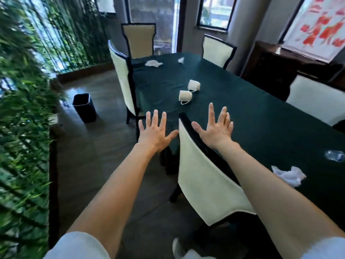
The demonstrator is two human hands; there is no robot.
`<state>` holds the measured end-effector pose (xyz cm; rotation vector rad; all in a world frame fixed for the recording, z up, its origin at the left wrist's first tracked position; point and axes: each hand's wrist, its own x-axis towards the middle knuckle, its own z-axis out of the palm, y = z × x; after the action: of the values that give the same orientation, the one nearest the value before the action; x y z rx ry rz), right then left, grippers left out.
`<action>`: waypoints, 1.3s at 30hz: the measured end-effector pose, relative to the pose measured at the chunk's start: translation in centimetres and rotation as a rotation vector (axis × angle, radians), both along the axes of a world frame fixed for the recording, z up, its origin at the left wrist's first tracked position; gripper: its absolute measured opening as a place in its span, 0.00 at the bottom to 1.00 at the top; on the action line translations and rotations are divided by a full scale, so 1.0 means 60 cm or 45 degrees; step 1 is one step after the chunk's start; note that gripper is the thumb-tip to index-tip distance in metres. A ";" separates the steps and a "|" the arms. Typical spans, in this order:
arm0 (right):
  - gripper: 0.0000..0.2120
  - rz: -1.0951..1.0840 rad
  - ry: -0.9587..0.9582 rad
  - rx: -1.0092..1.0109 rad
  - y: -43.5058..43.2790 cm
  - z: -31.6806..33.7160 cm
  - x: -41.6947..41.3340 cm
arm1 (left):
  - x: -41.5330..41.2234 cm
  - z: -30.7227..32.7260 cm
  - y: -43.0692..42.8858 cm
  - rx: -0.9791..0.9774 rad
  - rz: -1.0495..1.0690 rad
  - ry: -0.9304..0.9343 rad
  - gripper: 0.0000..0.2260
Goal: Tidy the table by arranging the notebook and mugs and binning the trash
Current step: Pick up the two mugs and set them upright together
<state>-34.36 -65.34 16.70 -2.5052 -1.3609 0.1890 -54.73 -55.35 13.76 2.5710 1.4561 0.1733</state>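
The green foliage wall on the left is smeared by motion. A black bin point(85, 107) stands on the floor beside the tabletop point(261, 118), its inside hidden. The left hand point(154, 132) is spread and empty, its grip on nothing, above the floor. Two white mugs point(189, 91) lie on their sides mid-tabletop, handles toward the camera. Crumpled tissues point(153, 63) sit at the far end. The right hand point(217, 128) is spread, empty, over a chair back point(201, 176). Near right lie a crumpled tissue point(289, 175) and blurred clear plastic point(334, 156).
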 end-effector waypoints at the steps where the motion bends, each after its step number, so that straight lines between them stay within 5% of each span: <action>1: 0.48 0.025 0.002 0.006 0.022 0.000 -0.010 | -0.013 -0.001 0.015 0.004 0.022 0.011 0.43; 21: 0.48 -0.023 0.242 -0.009 0.444 -0.070 0.111 | 0.037 -0.001 0.394 -0.103 0.201 0.130 0.40; 39: 0.45 -0.180 0.151 -0.277 0.690 -0.152 0.197 | 0.143 -0.107 0.753 -0.414 0.081 0.016 0.40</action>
<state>-22.57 -23.96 7.59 -2.7053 -1.1682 0.4701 -46.12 -10.18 7.34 2.2711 1.4364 -0.0670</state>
